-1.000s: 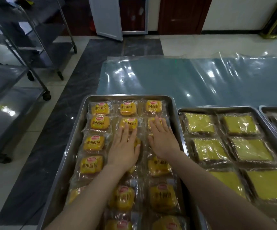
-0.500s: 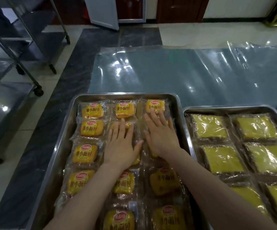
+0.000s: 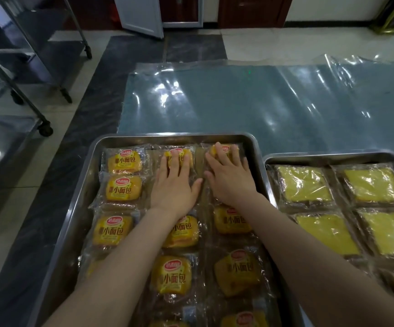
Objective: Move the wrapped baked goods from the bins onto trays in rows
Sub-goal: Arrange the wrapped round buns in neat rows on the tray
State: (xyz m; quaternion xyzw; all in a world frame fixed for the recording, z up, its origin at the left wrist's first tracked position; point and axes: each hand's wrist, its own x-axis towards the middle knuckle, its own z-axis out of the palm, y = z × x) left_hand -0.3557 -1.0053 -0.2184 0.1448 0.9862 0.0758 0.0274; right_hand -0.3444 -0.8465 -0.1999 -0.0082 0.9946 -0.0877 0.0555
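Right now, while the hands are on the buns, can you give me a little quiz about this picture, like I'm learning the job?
1. True or false: the left hand and the right hand both lie flat, fingers straight, on clear-wrapped orange buns at the far end of the rectangular steel tray.
2. How many columns of buns does that tray hold? A two, B three, C five.
3. Fill in: the flat yellow square cakes in clear wrap lie in the second steel tray, to the ___ of the bun tray.
Key: 1 true; 2 B; 3 right.
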